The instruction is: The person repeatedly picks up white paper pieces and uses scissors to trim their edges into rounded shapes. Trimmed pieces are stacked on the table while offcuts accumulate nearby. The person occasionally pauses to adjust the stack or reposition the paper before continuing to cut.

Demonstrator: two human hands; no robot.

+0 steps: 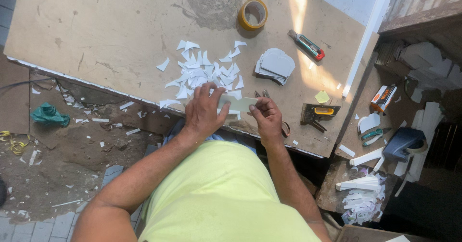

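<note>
My left hand and my right hand meet at the near edge of the bare brown board surface, and between them I hold a small pale rectangular card piece. The fingers of my left hand lie spread over its left end, pressing on it; the fingers of my right hand are curled in and pinch its right end. The card piece lies roughly level, just inside the near edge. Metal scissor tips show just above my right hand, and a brownish loop sits beside its wrist; I cannot tell whether my right hand grips them.

Just beyond my left hand lies a heap of white triangular paper offcuts. To the right of the heap, further from me, rests a stack of grey cards with rounded tops. A roll of yellow tape stands near the far edge, and a green and red utility knife lies to its right. Near the right corner by the near edge sits a black and yellow stapler, with a small yellow-green scrap just beyond it. On the dirt floor to my left lies a crumpled green bag.
</note>
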